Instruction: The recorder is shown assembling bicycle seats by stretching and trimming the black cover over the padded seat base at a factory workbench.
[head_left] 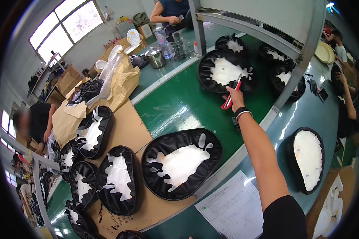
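Observation:
My right hand (236, 98) reaches far forward over the green belt, closed around a red utility knife (227, 103) with a pale metal tip pointing away from me. Just beyond it lies a black leather-like cushion cover (205, 75) with a ragged white sheet (227, 71) in its middle. The knife tip overlaps the near right part of that piece; whether it touches I cannot tell. A similar large black piece (153, 145), with a white lobed centre, rests nearer me at the belt's near end. My left hand is out of view.
More black pieces (133, 167) stand on cardboard (167, 215) at left. A metal frame post (285, 93) rises right of the belt (163, 107). Printed paper (231, 207) and a white-faced pad (307, 159) lie nearby. A steel pot (155, 57) stands behind; other people (169, 12) work around.

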The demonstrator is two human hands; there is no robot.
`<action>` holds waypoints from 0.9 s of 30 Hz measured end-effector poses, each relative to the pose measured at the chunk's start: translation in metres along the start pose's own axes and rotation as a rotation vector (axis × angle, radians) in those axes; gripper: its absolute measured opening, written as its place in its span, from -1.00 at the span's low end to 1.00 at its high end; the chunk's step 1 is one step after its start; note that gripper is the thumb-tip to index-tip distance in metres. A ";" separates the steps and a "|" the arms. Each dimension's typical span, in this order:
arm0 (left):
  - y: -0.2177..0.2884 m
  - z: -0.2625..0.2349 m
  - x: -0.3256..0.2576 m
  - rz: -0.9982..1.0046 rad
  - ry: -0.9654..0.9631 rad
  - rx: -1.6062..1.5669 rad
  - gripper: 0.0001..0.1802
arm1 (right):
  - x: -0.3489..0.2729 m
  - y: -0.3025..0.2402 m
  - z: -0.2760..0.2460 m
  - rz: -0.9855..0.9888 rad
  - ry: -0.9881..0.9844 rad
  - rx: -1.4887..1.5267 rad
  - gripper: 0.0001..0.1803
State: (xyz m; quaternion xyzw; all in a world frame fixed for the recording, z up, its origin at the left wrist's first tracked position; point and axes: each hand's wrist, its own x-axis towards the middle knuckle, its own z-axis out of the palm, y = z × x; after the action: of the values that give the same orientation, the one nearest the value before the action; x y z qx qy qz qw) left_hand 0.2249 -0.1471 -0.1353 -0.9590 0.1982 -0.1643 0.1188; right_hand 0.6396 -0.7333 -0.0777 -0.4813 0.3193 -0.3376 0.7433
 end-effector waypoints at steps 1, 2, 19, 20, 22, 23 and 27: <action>-0.003 -0.010 0.003 0.018 0.000 0.040 -0.46 | -0.014 -0.008 0.001 0.004 0.000 0.005 -0.65; -0.005 -0.021 0.008 0.029 -0.001 0.089 -0.48 | -0.037 -0.020 0.010 0.120 -0.174 0.052 -0.64; 0.020 -0.088 0.065 -0.311 -0.342 -0.534 -0.40 | 0.063 -0.068 -0.132 -0.499 0.552 -2.146 -0.71; 0.021 -0.086 0.068 -0.418 -0.364 -0.587 -0.47 | 0.069 -0.065 -0.140 -0.579 0.593 -2.081 -0.74; 0.009 -0.079 0.065 -0.367 -0.395 -0.619 -0.51 | 0.089 -0.073 -0.156 -0.584 0.649 -1.934 -0.75; 0.005 -0.076 0.062 -0.301 -0.424 -0.651 -0.54 | 0.099 -0.079 -0.159 -0.511 0.656 -1.852 -0.74; 0.012 -0.063 0.044 -0.215 -0.204 -0.507 -0.49 | 0.095 -0.106 -0.132 -0.542 0.540 -1.659 -0.56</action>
State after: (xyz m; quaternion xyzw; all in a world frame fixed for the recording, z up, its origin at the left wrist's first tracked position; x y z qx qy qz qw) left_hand 0.2364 -0.1863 -0.0693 -0.9851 0.1172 -0.0241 -0.1235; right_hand 0.5674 -0.9090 -0.0372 -0.8243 0.4987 -0.2640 -0.0457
